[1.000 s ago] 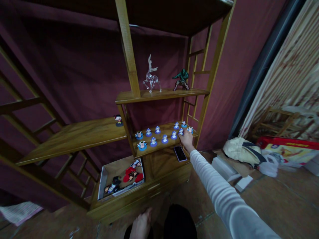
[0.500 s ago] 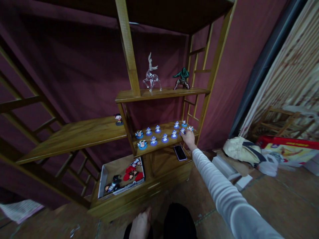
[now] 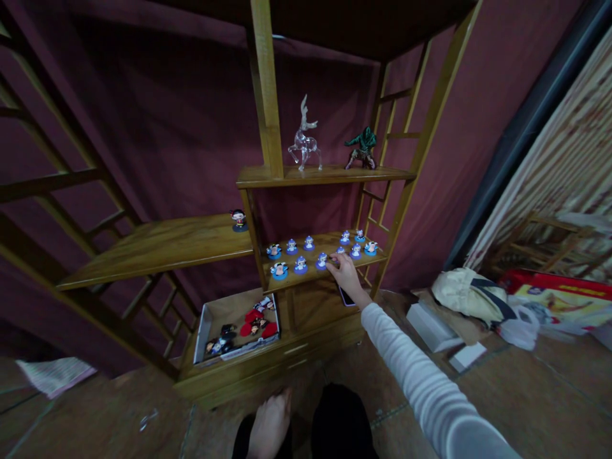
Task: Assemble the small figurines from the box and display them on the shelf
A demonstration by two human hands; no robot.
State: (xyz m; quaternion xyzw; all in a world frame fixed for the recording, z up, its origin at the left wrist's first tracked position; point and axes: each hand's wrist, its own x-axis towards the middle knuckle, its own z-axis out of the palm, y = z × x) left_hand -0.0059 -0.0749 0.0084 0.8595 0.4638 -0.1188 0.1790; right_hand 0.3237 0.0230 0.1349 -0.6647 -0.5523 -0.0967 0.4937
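Note:
My right hand [image 3: 345,273] reaches to the small shelf [image 3: 313,274], its thumb and fingers pinched on a small purple-and-white figurine [image 3: 340,250], which they partly hide. The figurine's base seems to rest on the wood. Beside it stand another purple figurine [image 3: 322,260] on the left and one [image 3: 355,250] on the right. Several more purple figurines and some with blue bases, such as a pink-and-blue one [image 3: 279,271], are set out in two rough rows. Low in view, my left hand [image 3: 270,426] rests on my knee, fingers curled in, holding nothing visible.
A shallow box [image 3: 203,335] of red and dark figurines sits below left. A phone [image 3: 345,296] lies under the right forearm. Above stand a clear deer [image 3: 305,143] and a green-clad figure [image 3: 363,150]. One figurine [image 3: 238,220] occupies the left shelf. Bags [image 3: 471,293] lie right.
My right hand has shifted left along the front row, from a figurine near the right end to the neighbouring one. The view has turned slightly; my left hand stays on the knee.

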